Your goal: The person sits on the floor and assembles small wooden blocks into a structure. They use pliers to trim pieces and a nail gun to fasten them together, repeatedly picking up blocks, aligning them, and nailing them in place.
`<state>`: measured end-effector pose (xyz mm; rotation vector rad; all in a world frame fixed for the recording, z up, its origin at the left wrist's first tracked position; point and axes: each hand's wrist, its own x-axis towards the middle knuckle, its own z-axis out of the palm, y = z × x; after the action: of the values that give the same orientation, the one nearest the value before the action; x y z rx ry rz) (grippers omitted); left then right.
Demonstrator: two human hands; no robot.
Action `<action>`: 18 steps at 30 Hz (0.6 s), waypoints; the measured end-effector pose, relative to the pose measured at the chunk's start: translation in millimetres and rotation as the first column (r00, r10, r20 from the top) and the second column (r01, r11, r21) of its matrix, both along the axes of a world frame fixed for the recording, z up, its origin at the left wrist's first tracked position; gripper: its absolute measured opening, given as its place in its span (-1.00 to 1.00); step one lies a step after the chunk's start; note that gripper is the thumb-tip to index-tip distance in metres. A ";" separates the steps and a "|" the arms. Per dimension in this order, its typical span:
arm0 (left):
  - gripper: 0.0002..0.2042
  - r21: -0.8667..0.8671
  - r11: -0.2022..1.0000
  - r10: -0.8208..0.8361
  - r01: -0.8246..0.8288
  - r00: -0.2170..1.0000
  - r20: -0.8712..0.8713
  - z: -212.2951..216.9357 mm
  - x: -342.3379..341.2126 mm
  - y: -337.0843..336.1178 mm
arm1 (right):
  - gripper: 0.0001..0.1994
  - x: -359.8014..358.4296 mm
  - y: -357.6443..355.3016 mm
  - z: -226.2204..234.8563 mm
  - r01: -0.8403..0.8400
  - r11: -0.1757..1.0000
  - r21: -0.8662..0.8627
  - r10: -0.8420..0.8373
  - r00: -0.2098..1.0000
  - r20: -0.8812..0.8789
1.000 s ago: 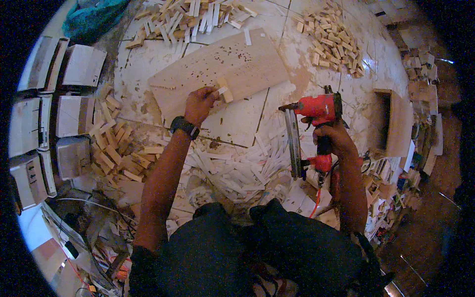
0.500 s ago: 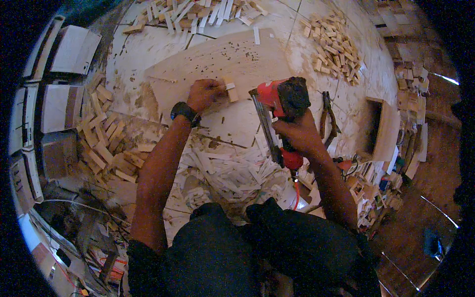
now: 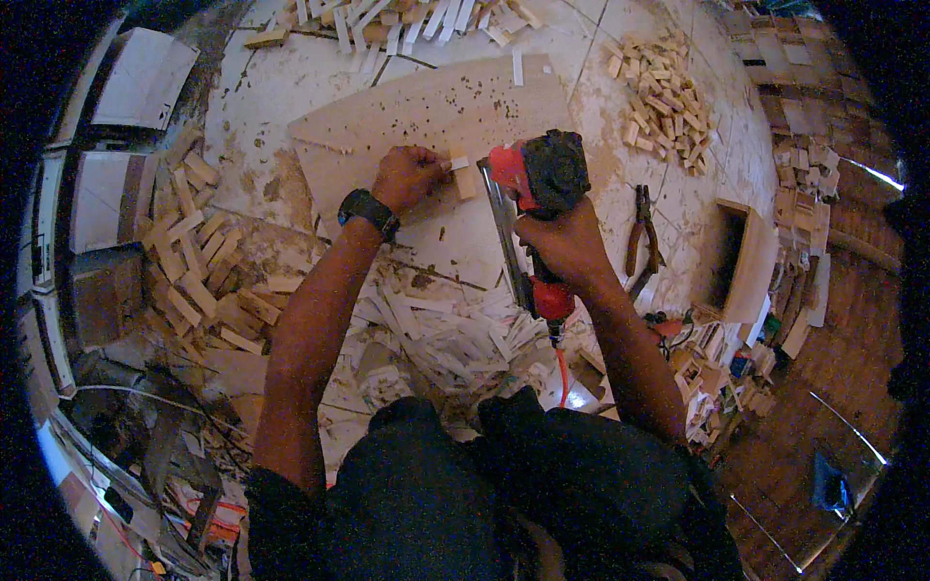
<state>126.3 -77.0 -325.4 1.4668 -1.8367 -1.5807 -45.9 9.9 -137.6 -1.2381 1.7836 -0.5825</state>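
Grip of the right hand is clamped around the handle of the red-and-black pneumatic nail gun; we see its orange air hose running down toward the knees. Grip of the left hand: fingertips together, pinching a short white strip laid across a small wooden block. We place that block on the speckled wooden board, on the tiled floor. Nail gun's nose sits just right of the block; we can't tell if they touch. Pliers lie right of the right hand, near a hollow wooden box. We note loose white strips heaped before the knees.
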 end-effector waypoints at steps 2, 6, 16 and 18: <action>-0.63 -0.006 1.000 0.006 -0.006 1.000 -0.005 2.3 0.5 1.8 | -0.72 2.1 -0.7 -3.6 -0.010 0.999 0.034 0.011 1.000 -0.015; -0.65 0.120 0.991 0.071 -0.060 0.993 -0.096 1.6 0.5 3.1 | -0.74 5.8 -4.2 -11.6 0.006 0.997 0.073 -0.004 0.999 -0.034; -0.75 0.101 0.995 0.037 -0.027 0.994 -0.101 0.3 0.9 1.9 | -0.79 15.1 -11.1 -28.1 0.024 0.999 0.036 -0.024 1.000 -0.006; -0.75 -0.113 0.991 -0.075 0.073 0.997 -0.017 -0.5 0.5 1.0 | -0.81 15.7 -11.6 -30.0 0.013 0.999 0.041 -0.012 1.000 -0.019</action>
<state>126.8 -76.0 -325.9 1.3427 -1.9547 -1.4939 -30.2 -1.8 -167.6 -1.2092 1.8117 -0.5402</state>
